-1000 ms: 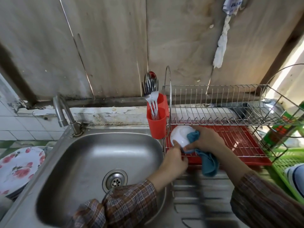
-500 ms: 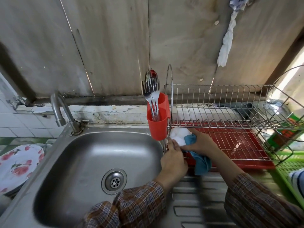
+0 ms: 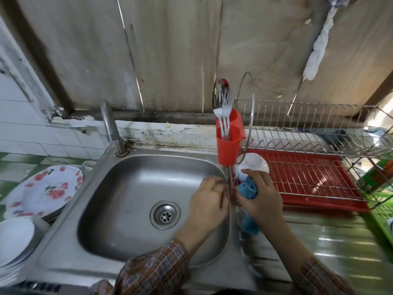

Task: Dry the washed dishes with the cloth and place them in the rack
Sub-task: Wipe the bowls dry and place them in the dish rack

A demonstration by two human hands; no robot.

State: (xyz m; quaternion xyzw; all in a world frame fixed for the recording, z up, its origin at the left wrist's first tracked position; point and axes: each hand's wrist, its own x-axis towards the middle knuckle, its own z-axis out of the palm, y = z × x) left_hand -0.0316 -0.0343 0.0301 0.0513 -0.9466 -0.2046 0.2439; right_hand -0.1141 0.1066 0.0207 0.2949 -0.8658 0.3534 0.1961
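Left hand (image 3: pixel 207 201) had come off the bowl (image 3: pixel 254 163) since the earlier frames, where both hands were at it. It now sat over the right rim of the sink (image 3: pixel 119 188), just left of the rack's end wires. Its fingers were loosely curled with nothing seen in them; motion blur at the fingertips, so contact with the wire could not be told.

Bowl: white, now resting at the left end of the rack (image 3: pixel 319 136), lower tier, above the red tray (image 3: pixel 308 179). It stood tilted, a round white face turned up toward the camera. Whether that face was mouth or base could not be told.

Right hand (image 3: pixel 260 198): clenched around the blue cloth (image 3: pixel 247 188), bunched in the palm with a tail hanging below the wrist. Its fingertips reached up and touched the lower edge of the bowl.

Red cutlery holder (image 3: pixel 228 145) hung on the rack's left end, just above and left of the bowl, with forks (image 3: pixel 225 107) standing upright in it.

Left of the sink: a stack of floral plates (image 3: pixel 44 188), and nearer the camera a stack of plain white plates (image 3: pixel 14 237), well apart from the rack. Tap (image 3: pixel 109 124) stood at the sink's back left corner. Both arms wore plaid sleeves (image 3: pixel 153 271).
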